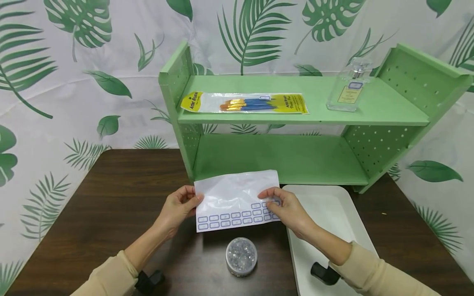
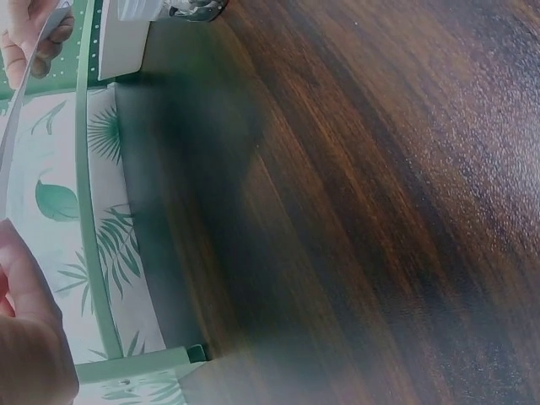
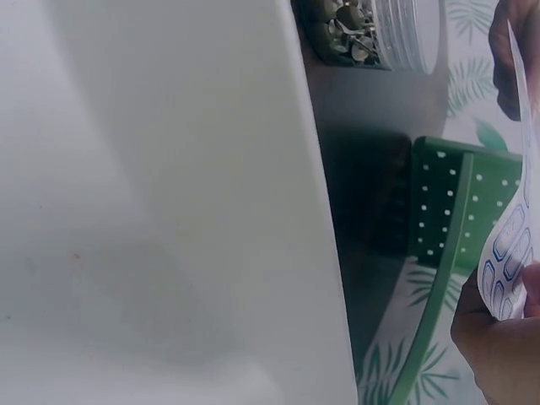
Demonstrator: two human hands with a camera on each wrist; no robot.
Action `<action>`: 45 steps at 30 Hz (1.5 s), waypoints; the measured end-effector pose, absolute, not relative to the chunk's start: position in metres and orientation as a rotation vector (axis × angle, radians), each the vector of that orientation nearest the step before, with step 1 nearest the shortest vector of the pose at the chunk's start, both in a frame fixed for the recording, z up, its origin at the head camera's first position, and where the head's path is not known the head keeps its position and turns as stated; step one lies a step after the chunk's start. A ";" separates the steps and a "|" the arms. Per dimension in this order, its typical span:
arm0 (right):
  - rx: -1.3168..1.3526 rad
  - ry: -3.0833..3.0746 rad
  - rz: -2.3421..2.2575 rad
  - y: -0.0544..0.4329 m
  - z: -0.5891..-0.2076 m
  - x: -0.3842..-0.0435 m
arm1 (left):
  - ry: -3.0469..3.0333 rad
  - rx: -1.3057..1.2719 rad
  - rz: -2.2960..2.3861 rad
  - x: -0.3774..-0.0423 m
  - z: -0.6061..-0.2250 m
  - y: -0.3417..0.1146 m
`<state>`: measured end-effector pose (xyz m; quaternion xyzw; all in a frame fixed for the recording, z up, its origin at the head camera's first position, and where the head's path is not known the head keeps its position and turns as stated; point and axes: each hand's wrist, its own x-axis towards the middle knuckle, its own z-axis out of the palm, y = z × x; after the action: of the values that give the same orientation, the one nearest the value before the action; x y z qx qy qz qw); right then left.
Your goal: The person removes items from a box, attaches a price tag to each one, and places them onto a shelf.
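Both hands hold a white sheet of label stickers (image 1: 229, 193) up in front of the shelf. Blue-bordered labels run along its lower part, and the upper part is bare and glossy. My left hand (image 1: 177, 209) pinches the left edge between thumb and fingers. At the right edge my right hand (image 1: 286, 207) pinches the sheet near the labels, covering some of them. In the right wrist view the sheet (image 3: 509, 245) bends beside the right thumb. Below the sheet, a round clear jar (image 1: 241, 255) of small silvery metal pieces stands on the table.
A green two-tier shelf (image 1: 259, 160) stands at the back. On its upper tier lie a pack of artist brushes (image 1: 244, 102) and a clear perfume bottle (image 1: 346, 92), each with a small label. A white tray (image 1: 333, 213) sits on the dark wooden table (image 1: 111, 197), under the right forearm.
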<state>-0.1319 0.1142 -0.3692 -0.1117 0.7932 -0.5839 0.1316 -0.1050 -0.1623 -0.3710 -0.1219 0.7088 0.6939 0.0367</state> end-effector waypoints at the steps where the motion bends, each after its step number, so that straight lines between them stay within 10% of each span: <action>1: -0.329 2.305 -1.696 0.115 -0.369 -0.132 | 2.178 -0.375 2.130 -0.105 -0.371 -0.162; 29: -0.748 2.757 -1.714 0.119 -0.352 -0.118 | 2.261 -0.448 2.235 -0.106 -0.364 -0.166; 45: -0.364 2.193 -1.955 0.099 -0.358 -0.117 | 2.221 -0.519 2.369 -0.107 -0.360 -0.160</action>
<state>-0.1175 0.0986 -0.3583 -0.1225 0.7378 -0.6576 0.0905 -0.1067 -0.1600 -0.3599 -0.1573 0.6736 0.7184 -0.0737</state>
